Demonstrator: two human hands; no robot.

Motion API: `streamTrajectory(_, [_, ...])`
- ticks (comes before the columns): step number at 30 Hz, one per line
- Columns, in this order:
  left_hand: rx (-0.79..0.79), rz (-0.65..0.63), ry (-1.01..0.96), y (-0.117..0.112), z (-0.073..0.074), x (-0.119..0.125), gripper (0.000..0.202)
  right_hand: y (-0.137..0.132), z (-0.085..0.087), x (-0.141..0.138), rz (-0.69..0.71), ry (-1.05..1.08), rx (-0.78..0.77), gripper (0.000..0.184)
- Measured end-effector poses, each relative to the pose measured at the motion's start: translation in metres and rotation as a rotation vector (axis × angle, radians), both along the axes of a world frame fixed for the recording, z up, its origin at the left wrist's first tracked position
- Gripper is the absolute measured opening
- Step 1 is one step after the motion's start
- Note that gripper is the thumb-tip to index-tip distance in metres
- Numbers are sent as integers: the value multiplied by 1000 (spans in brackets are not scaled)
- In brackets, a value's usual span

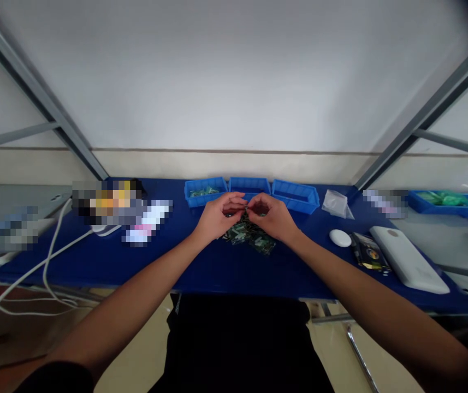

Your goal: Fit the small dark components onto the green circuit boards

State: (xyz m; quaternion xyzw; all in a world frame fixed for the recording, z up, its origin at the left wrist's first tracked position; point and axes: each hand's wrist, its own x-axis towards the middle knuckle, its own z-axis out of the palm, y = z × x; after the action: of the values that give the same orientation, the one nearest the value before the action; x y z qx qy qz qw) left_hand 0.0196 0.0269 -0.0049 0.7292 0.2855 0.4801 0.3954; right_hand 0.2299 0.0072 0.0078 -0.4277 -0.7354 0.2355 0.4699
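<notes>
The left hand (217, 217) and right hand (273, 218) are curled, fingertips pressed together on a small piece (247, 209) between them. It is too small for me to identify, and neither hand is nearer. Directly below, on the blue table (94, 262), lies the pile of green circuit boards (250, 238), its long axis running left to right, with three blue bins (295, 196) just behind. I can read no writing, and the small box (368, 252) at right is blurred.

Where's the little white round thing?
In the head view, the white round thing lies on the blue table, right of the right hand, beside a dark packet.
</notes>
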Motion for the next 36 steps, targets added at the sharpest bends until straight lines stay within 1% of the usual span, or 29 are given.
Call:
streamTrajectory(2, [19,32,10,0,2,0,47,6,1,0,-42,-22,66,7])
streamTrajectory(3, [42,62,33,0,3,-1,43,10,3,2,-73,-40,111,8])
streamTrajectory(6, [182,158,190,1,6,-4,25,26,7,8,-213,-124,280,10])
streamTrajectory(7, [240,174,254,1,6,-6,24,31,7,10,-258,-163,321,10])
streamTrajectory(9, [331,169,361,1,5,-8,33,39,8,16,-330,-245,373,11])
streamTrajectory(11, [367,144,435,1,3,-10,42,43,7,22,-343,-323,396,13])
streamTrajectory(13, [365,131,491,1,1,-9,42,41,5,24,-269,-396,402,16])
streamTrajectory(16, [343,130,532,3,-1,-8,37,27,5,23,-63,-481,381,16])
streamTrajectory(17, [336,128,538,4,-1,-8,36,21,5,22,-13,-499,368,14])
streamTrajectory(19, [323,130,545,5,-2,-9,31,11,4,19,54,-565,328,11])
streamTrajectory(21, [310,136,549,7,-2,-9,26,6,3,18,100,-613,285,13])
streamTrajectory(25, [299,143,548,9,-2,-10,21,7,0,20,155,-624,242,11])
streamTrajectory(29, [295,143,542,8,-3,-10,20,11,-1,24,151,-615,232,11])
streamTrajectory(33, [296,143,523,6,-2,-10,21,12,0,25,182,-570,229,16])
streamTrajectory(36, [302,137,518,5,-2,-10,21,12,1,25,170,-551,206,11])
